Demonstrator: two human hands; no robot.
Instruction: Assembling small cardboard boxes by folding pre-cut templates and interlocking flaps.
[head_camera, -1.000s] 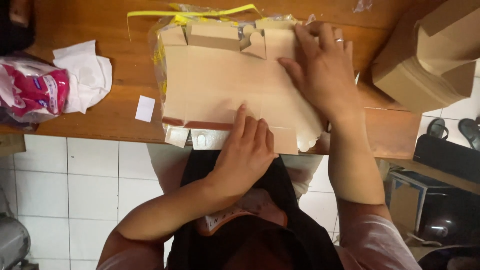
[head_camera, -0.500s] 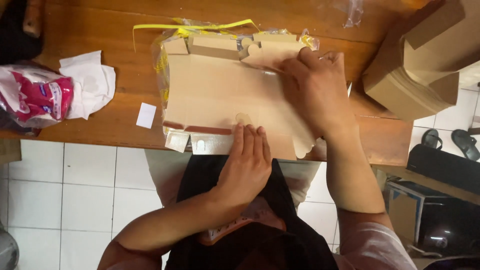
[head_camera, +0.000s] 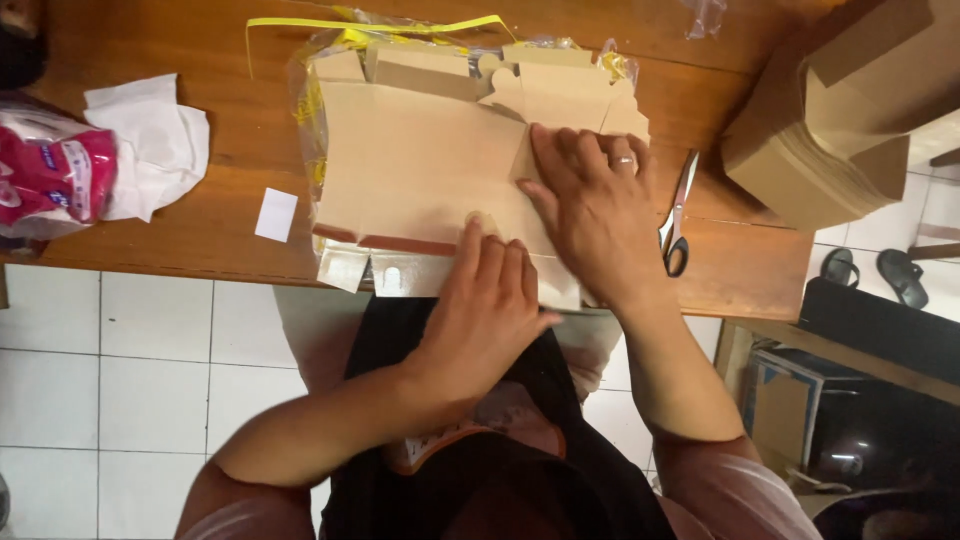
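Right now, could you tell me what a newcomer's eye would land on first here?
Two bare hands pressing a flat brown cardboard sheet at the wooden table edge: left hand near, right hand farther. Scissors lie beside the right hand, folded cartons stack beyond, and a pink packet sits far left.

Tan cardboard sheet (head_camera: 420, 170); yellow strap (head_camera: 380, 24); white paper slip (head_camera: 276, 214); pink-and-white packet (head_camera: 50, 175); brown wooden table (head_camera: 170, 40).

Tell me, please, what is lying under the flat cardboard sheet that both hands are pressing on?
Under the cardboard sheet lie more die-cut cardboard pieces in a clear plastic wrap with yellow strapping, resting on the wooden table. How deep the pile goes is covered by the sheet, left hand and right hand.
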